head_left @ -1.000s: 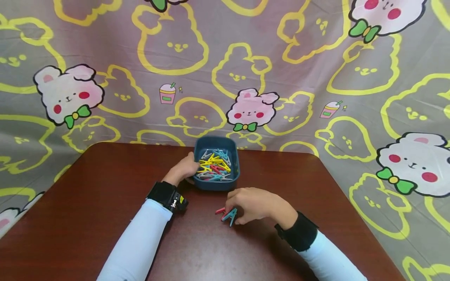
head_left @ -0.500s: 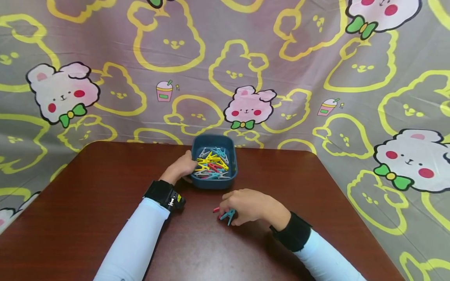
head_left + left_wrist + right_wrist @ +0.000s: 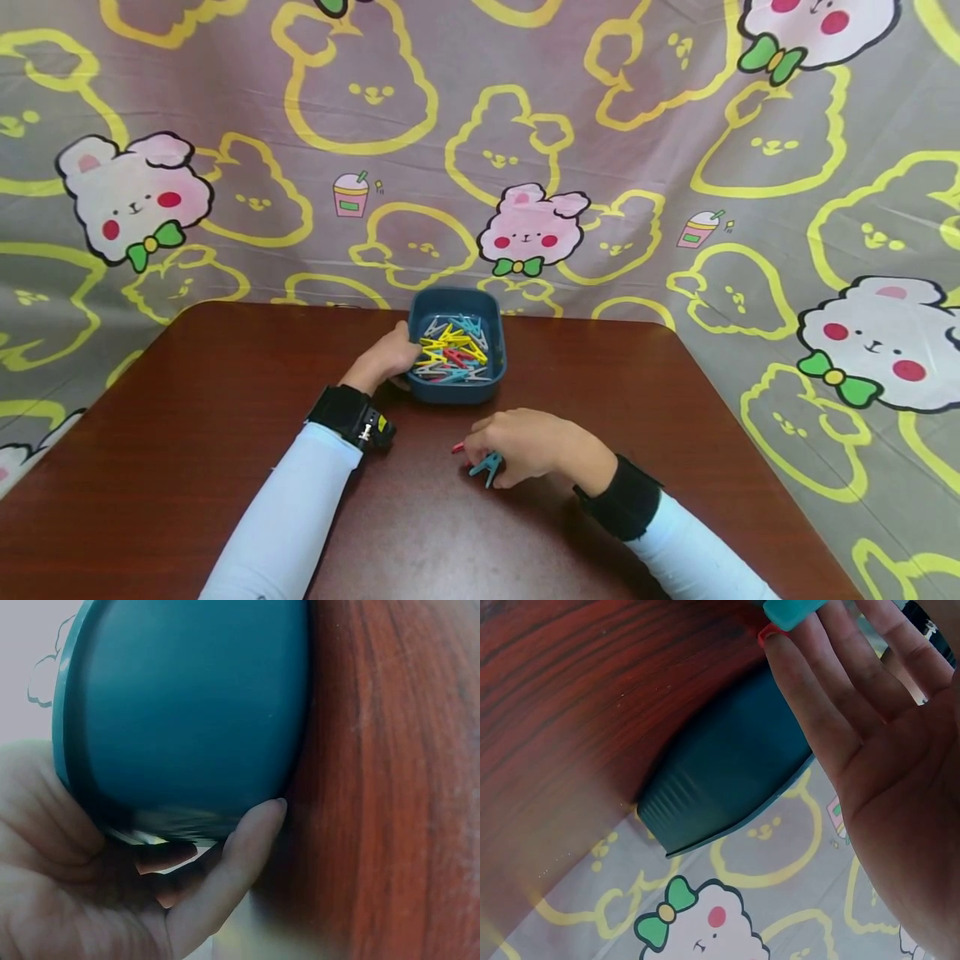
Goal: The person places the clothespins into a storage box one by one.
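Note:
My left hand [image 3: 393,354] grips the left side of a dark blue plastic bin [image 3: 457,392]; in the left wrist view [image 3: 195,712] its wall fills much of the picture, with the fingers around one end. Inside lie several small clothespins [image 3: 450,346], yellow, grey, blue and red. Just in front of the bin, low over the table, my right hand [image 3: 525,450] holds a teal clothespin [image 3: 487,467] and a red clothespin [image 3: 458,447] at its fingertips. The fingers partly hide the red one. In the right wrist view the teal clothespin [image 3: 793,610] sits in front of the fingers.
The brown wooden table [image 3: 247,417] runs under both arms. Behind its far edge hangs a grey curtain [image 3: 637,275] printed with yellow outlines and cartoon bunnies. A black wrist camera band [image 3: 341,417] is on the left wrist, another band [image 3: 622,500] on the right.
The right hand has shifted slightly, and less of the red clothespin shows beside its fingers. The left hand keeps its grip on the bin. The head view has turned a little.

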Demonstrator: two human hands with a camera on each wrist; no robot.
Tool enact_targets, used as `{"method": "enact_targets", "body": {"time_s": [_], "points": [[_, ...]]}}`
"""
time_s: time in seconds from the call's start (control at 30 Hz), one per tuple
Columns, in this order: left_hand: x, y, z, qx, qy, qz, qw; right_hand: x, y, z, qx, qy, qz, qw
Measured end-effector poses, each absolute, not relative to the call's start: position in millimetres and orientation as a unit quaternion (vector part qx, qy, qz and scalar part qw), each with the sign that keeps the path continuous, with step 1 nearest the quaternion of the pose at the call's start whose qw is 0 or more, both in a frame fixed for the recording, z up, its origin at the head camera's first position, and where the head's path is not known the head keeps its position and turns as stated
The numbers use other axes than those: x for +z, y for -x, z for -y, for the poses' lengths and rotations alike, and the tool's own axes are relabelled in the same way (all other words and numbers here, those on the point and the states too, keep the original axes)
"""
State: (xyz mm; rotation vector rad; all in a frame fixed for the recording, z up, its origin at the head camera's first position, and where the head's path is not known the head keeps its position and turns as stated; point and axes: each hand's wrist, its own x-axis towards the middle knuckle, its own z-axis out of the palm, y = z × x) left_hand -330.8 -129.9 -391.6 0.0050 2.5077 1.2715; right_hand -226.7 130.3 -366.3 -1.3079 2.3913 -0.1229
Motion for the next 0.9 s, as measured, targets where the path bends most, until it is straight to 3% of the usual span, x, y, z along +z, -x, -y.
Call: {"method": "enact_targets", "body": {"time_s": [0.9], "points": [[-392.4,332.0,128.2,0.455,0.007,-0.875,0.166,-366.8,223.1,-127.2,-0.05,0.478,-0.851,0.211]]}}
